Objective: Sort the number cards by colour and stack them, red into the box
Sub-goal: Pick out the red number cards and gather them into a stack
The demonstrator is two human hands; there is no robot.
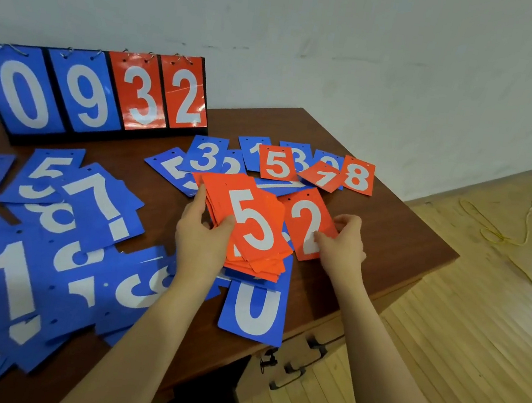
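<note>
My left hand (201, 233) grips a thick stack of red number cards (251, 226) with a 5 on top, held just above the brown table (389, 231). Beside it my right hand (341, 245) pinches a single red 2 card (309, 224) by its lower right edge, the card lying against the stack. Three more red cards, a 5 (278, 164), a 7 (323, 176) and an 8 (357, 176), lie at the back among small blue cards (204, 156). A blue 0 card (255, 311) lies under the stack. No box is in view.
A flip scoreboard (96, 94) reading 0 9 3 2 stands at the back left. Large blue cards (31, 255) lie spread over the table's left half. The table's right edge drops to a wooden floor (477, 330) with a yellow cord (497, 231).
</note>
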